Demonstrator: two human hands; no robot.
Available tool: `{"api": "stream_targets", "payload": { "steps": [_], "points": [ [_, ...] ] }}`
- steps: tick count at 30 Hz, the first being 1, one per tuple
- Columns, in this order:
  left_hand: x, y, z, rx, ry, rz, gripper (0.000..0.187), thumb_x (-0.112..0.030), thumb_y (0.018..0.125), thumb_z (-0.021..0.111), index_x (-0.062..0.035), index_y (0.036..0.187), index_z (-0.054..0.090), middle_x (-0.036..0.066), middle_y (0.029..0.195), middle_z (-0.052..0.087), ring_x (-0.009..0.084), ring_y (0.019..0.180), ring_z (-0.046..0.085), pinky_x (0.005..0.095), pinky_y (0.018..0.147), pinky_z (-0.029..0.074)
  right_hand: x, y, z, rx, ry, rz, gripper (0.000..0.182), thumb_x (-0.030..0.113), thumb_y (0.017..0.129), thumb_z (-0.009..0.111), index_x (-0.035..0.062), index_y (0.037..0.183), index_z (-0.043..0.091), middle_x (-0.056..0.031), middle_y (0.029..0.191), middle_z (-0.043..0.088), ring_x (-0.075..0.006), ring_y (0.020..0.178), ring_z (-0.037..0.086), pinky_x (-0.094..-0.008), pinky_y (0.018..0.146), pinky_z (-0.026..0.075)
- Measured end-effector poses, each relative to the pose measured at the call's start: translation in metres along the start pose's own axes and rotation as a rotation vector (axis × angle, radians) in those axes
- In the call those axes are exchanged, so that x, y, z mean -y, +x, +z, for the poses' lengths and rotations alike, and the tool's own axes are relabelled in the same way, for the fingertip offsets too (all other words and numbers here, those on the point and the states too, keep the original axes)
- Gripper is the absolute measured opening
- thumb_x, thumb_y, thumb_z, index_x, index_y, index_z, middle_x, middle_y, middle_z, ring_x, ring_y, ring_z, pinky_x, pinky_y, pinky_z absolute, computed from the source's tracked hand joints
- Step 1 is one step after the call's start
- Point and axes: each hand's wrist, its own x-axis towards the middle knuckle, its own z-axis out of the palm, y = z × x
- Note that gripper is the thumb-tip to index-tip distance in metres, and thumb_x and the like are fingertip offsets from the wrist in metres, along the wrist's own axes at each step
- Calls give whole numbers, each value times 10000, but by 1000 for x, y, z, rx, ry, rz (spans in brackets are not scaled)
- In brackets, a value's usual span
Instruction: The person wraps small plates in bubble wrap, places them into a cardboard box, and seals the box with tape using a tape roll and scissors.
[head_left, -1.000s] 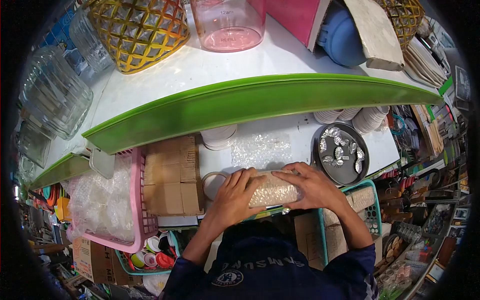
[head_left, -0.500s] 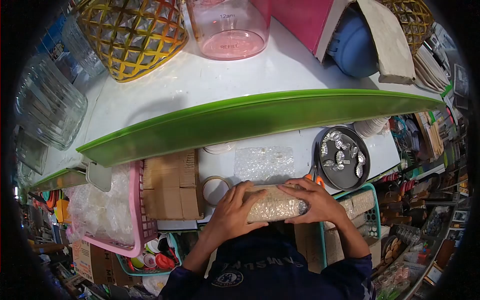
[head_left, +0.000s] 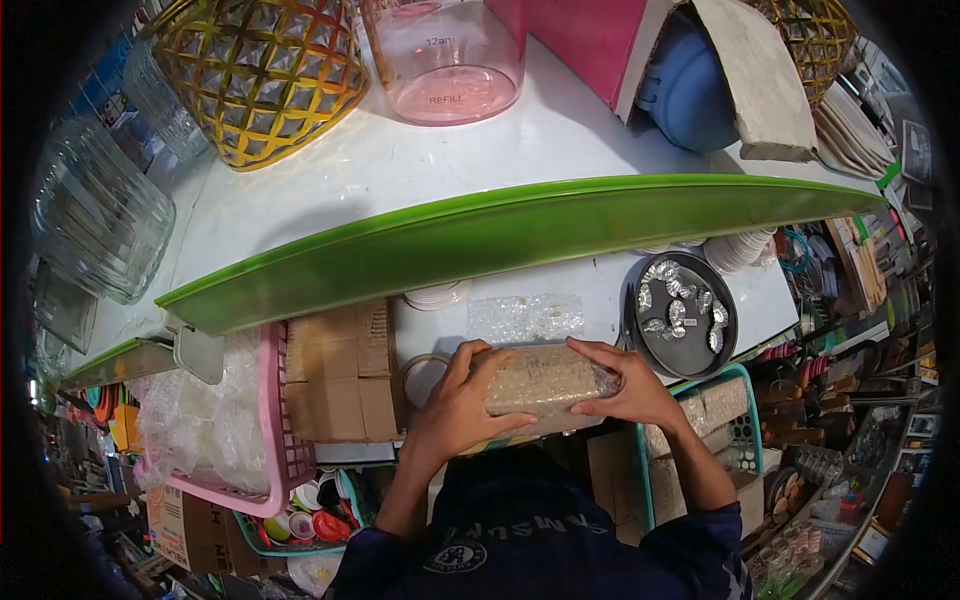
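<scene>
A box wrapped in bubble wrap [head_left: 545, 388] is held between my two hands at the front edge of the lower white shelf. My left hand [head_left: 455, 405] grips its left end, and my right hand [head_left: 630, 385] grips its right end. Just beyond the box lies a flat piece of bubble wrap [head_left: 525, 317]. A roll of tape [head_left: 427, 378] sits beside my left hand, partly covered by it. To the right of the box, a round dark pan [head_left: 690, 345] holds several small silver foil-like cups [head_left: 677, 312].
A green shelf edge [head_left: 520, 225] crosses above my hands. On the left are a cardboard box [head_left: 343, 375] and a pink basket [head_left: 272, 420] of bubble wrap. A teal basket [head_left: 646, 480] with wrapped boxes stands at lower right. Glass vases [head_left: 100, 215] stand on the upper shelf.
The wrapped box has been raised and tilted, showing more of its broad face. Both hands moved with it, and the orange-handled scissors are now hidden behind my right hand.
</scene>
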Motion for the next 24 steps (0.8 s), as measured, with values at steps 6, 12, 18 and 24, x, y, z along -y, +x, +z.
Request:
{"api": "stream_targets", "payload": {
  "steps": [6, 12, 18, 24],
  "points": [
    [-3, 6, 1, -43, -30, -88, 799, -404, 660, 863, -77, 1301, 516, 159, 1279, 449, 351, 1210, 510, 435, 1007, 445, -1, 5, -1, -5, 90, 56, 829, 274, 714, 859, 64, 1418, 475, -182, 1391, 529, -252, 1264, 525, -349, 1056, 403],
    [0, 7, 5, -96, -33, -104, 793, -416, 678, 854, -48, 1289, 510, 162, 1263, 467, 352, 1191, 522, 440, 995, 450, -3, 8, 0, -20, 120, 85, 812, 350, 750, 832, 74, 1423, 471, -181, 1384, 536, -253, 1268, 523, -357, 1062, 394],
    [-4, 12, 11, -173, -34, -232, 816, -439, 709, 831, -27, 1315, 471, 199, 1274, 505, 373, 1183, 539, 432, 981, 458, -1, 12, 2, -76, 118, 180, 748, 404, 802, 784, 72, 1407, 494, -185, 1212, 623, -222, 1099, 604, -331, 953, 456],
    [2, 24, 15, -216, -77, -335, 843, -495, 772, 769, 27, 1335, 421, 312, 1257, 542, 432, 1151, 566, 447, 959, 470, -13, 24, 7, -150, 137, 339, 662, 466, 836, 739, 30, 1306, 577, -43, 637, 616, -89, 516, 552, -268, 504, 462]
  ]
}}
